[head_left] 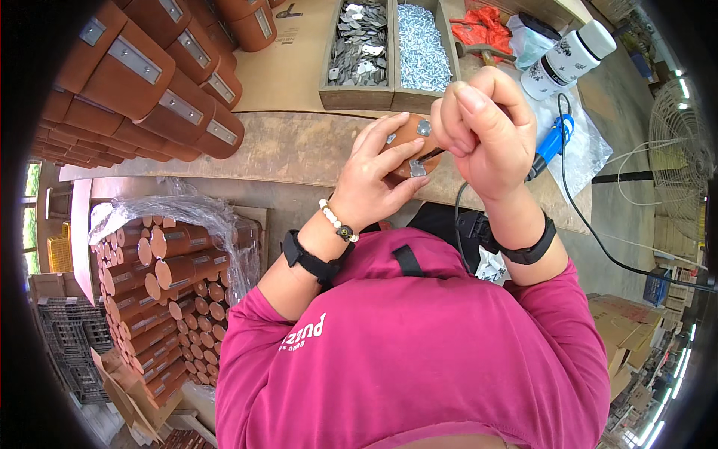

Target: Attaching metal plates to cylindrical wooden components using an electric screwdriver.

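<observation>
My left hand (379, 173) lies with its fingers over a reddish-brown round piece (407, 133), gripping it at the bench edge. Small silvery metal plates (424, 127) sit on that piece's face. Just right of it, my right hand (486, 127) is raised and closed, with thumb and fingers curled together. A dark thin shape (429, 156) shows between the piece and my right hand. What my right fingers hold, if anything, is hidden. Beyond my hands stand a wooden bin of flat metal plates (361, 45) and a bin of silvery screws (424, 49).
Brown tapered cylinders (138, 67) are stacked at the far left; more (179, 269) fill a plastic-lined box below. A hammer (486, 52), red plastic bag (482, 28), white bottle (568, 60) and blue corded power tool (552, 146) lie to the right. A fan (680, 142) stands beyond.
</observation>
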A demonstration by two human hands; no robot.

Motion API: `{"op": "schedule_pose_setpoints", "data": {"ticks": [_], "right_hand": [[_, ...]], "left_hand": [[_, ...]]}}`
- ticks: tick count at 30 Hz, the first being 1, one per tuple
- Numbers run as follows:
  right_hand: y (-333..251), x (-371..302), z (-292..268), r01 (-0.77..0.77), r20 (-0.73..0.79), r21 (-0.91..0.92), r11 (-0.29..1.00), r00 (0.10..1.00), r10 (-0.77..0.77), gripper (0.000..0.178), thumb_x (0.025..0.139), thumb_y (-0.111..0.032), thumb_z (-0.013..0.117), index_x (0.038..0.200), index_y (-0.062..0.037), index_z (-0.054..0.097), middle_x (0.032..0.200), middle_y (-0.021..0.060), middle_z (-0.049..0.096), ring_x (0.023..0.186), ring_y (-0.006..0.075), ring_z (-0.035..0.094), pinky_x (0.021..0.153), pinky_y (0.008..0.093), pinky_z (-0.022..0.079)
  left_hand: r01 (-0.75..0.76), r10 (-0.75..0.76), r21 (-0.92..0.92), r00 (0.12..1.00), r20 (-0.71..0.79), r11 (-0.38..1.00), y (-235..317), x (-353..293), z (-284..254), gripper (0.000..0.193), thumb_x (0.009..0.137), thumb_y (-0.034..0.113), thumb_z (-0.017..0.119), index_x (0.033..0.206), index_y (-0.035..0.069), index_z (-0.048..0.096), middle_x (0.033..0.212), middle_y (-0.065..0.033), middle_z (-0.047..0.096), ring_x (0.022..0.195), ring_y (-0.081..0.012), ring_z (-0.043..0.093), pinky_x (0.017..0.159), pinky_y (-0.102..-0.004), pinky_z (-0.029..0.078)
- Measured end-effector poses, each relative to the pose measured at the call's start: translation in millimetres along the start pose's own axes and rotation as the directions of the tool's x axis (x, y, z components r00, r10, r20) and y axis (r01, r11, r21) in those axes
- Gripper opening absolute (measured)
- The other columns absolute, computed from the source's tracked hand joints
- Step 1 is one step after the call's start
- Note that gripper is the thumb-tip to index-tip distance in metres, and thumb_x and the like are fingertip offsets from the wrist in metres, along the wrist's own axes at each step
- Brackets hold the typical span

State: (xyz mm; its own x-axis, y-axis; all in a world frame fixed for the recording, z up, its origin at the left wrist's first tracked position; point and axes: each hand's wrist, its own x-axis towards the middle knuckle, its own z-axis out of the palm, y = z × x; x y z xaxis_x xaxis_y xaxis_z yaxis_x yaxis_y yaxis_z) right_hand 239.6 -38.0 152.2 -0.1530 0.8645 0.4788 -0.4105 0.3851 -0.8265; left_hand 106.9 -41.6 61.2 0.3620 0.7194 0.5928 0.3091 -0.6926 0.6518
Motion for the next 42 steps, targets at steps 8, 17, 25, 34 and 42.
{"op": "schedule_pose_setpoints", "data": {"ticks": [8,17,25,34,42], "right_hand": [[-1,20,-14,-0.277,0.297,0.228,0.934,0.933,0.204,0.023,0.079,-0.007,0.048,0.059,-0.0039,0.037,0.046,-0.0006,0.035,0.039,0.0053,0.029,0.038,0.0205,0.024],[-11,11,-36,-0.007,0.196,0.237,0.972,0.980,-0.041,0.006,0.074,-0.005,0.045,0.076,-0.0015,0.041,0.061,0.0051,0.043,0.058,0.0139,0.044,0.053,0.0242,0.035],[6,12,-114,-0.234,-0.280,-0.762,0.604,0.960,0.019,0.031,0.060,0.010,0.040,0.087,-0.0046,0.044,0.074,0.0022,0.043,0.070,0.0106,0.043,0.061,0.0253,0.039],[59,-9,-134,0.184,0.182,-0.974,0.133,0.983,-0.034,0.014,0.062,0.009,0.041,0.071,-0.0020,0.042,0.072,0.0133,0.042,0.070,0.0296,0.042,0.063,0.0330,0.036],[60,-19,-126,0.194,0.196,-0.976,0.099,0.980,0.013,0.022,0.059,0.011,0.045,0.075,-0.0034,0.045,0.081,0.0140,0.044,0.080,0.0312,0.041,0.069,0.0351,0.036]], "left_hand": [[-0.001,0.000,0.002,0.999,0.041,1.000,-3,-1,1,0.039,0.060,0.016,0.066,0.098,0.007,0.058,0.113,-0.0194,0.043,0.104,-0.0366,0.041,0.087,-0.0410,0.036],[0.096,-0.096,0.003,0.995,-0.023,0.995,6,0,-4,0.068,0.054,0.021,0.075,0.113,0.005,0.045,0.119,-0.0180,0.037,0.106,-0.0314,0.041,0.087,-0.0379,0.036],[0.423,-0.422,0.005,0.903,0.074,0.906,-2,-8,-1,0.081,0.050,0.022,0.076,0.117,0.000,0.034,0.107,-0.0208,0.044,0.101,-0.0340,0.044,0.082,-0.0374,0.041],[0.560,-0.583,-0.808,0.724,0.368,0.184,-11,5,-47,0.036,0.081,0.030,0.051,0.104,0.003,0.046,0.092,-0.0086,0.056,0.083,-0.0197,0.059,0.067,-0.0339,0.050],[0.284,-0.479,-0.906,0.776,0.409,-0.314,17,19,-59,0.048,0.084,0.041,0.039,0.120,0.009,0.036,0.118,-0.0106,0.044,0.106,-0.0269,0.045,0.089,-0.0422,0.038]]}}
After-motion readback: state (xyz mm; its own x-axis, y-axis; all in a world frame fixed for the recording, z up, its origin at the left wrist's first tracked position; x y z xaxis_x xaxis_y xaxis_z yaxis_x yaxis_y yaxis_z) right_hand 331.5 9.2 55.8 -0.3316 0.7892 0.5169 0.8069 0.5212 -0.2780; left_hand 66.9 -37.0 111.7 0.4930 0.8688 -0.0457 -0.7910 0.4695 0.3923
